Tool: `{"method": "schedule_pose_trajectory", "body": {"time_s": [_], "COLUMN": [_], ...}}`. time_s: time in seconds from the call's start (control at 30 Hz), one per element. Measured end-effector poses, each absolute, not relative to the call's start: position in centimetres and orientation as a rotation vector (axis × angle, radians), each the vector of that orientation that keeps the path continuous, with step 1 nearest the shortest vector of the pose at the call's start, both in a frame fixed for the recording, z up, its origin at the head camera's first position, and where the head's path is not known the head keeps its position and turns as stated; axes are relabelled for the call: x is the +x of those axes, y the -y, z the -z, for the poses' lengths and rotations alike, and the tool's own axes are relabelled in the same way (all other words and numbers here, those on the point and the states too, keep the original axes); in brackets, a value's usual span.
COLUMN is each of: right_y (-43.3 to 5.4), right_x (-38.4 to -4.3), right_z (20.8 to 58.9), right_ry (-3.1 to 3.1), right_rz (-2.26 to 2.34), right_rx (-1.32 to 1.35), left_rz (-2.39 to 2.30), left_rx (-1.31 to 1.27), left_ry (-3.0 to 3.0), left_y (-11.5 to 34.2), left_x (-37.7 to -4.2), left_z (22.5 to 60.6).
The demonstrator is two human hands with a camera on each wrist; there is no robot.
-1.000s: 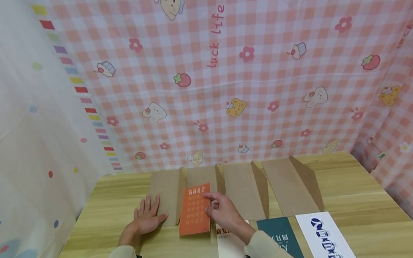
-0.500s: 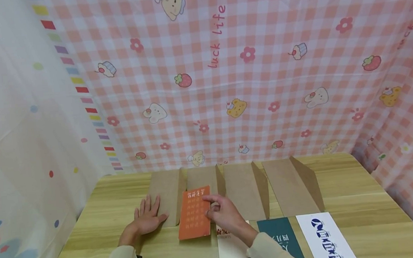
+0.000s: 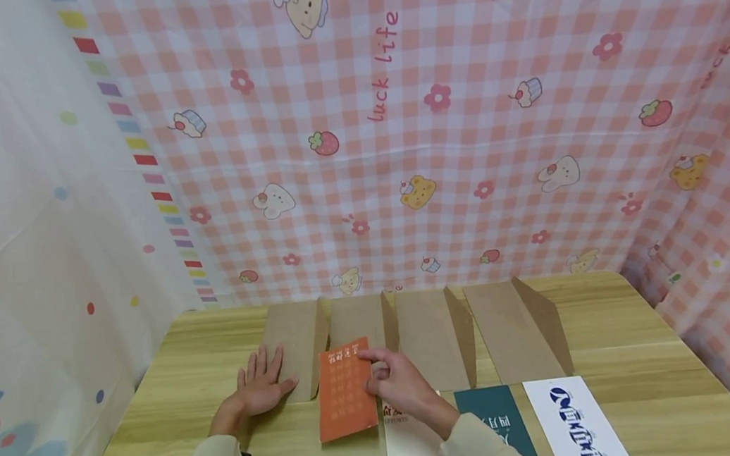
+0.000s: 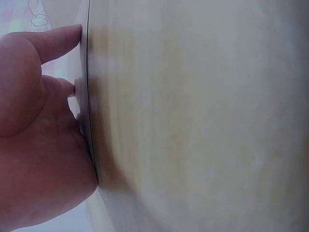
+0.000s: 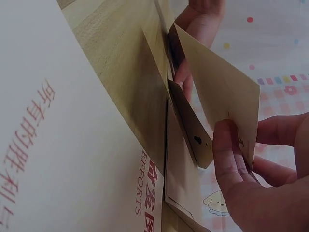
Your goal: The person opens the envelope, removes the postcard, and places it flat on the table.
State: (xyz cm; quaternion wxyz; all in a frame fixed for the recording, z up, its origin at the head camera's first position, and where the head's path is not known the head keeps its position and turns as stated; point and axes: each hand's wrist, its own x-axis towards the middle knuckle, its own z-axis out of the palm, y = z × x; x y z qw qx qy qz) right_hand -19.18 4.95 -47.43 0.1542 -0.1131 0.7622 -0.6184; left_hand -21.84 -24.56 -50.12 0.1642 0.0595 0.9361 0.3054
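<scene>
An orange card [image 3: 346, 392] with pale printed characters is pinched at its right edge by my right hand [image 3: 404, 388]. The right wrist view shows the card's plain back [image 5: 219, 72] tilted up off the table, thumb on one face and fingers on the other. My left hand [image 3: 261, 383] lies flat with fingers spread, resting on the left side of the leftmost brown envelope [image 3: 290, 339]. That envelope's flap [image 3: 318, 351] stands raised along its right side. In the left wrist view, the left palm and fingers [image 4: 58, 46] press along a thin edge at the tabletop.
Three more brown envelopes with raised flaps stand in a row: one [image 3: 355, 317] partly behind the card, another [image 3: 430, 343], and the rightmost [image 3: 506, 338]. Nearer me lie a cream card [image 3: 405, 444], a dark green card [image 3: 502, 416] and a white card [image 3: 575, 418]. A checked cloth [image 3: 435, 145] hangs behind.
My right hand has drawn the orange card a little toward me, and its tilt has shifted. The left hand has stayed in place on the envelope.
</scene>
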Motion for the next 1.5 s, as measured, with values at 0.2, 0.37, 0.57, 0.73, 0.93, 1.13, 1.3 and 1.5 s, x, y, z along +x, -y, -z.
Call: {"method": "schedule_pose_trajectory", "body": {"time_s": [0.2, 0.37, 0.57, 0.73, 0.93, 1.13, 1.3, 1.5], "right_y": [-5.1, -5.2, -5.4, -5.7, -5.9, -5.9, -5.7, -5.3], "right_x": [-19.0, -18.8, -18.6, -18.6, -18.6, -18.2, -18.1, -17.9], "right_z": [47.5, 47.4, 47.3, 47.5, 47.9, 48.2, 48.4, 48.8], "right_ry": [-2.173, -2.185, -2.225, -2.230, -2.206, -2.167, -2.147, -2.120], "right_rz": [1.768, 1.757, 1.741, 1.730, 1.730, 1.740, 1.759, 1.772], "right_rx": [-0.344, -0.345, -0.345, -0.344, -0.367, -0.380, -0.379, -0.399], "left_rz": [-0.875, -0.858, -0.837, -0.832, -0.838, -0.821, -0.829, -0.817], "left_rx": [0.190, 0.173, 0.154, 0.157, 0.156, 0.155, 0.156, 0.150], "left_ry": [-2.670, -2.661, -2.662, -2.666, -2.665, -2.676, -2.676, -2.675], "left_y": [24.8, 24.6, 24.2, 24.2, 24.3, 24.3, 24.4, 24.2], "left_x": [-21.8, -21.8, -21.8, -21.8, -21.8, -21.9, -22.0, -21.9], "left_z": [50.5, 50.2, 49.7, 49.7, 49.7, 49.9, 49.9, 49.7]}}
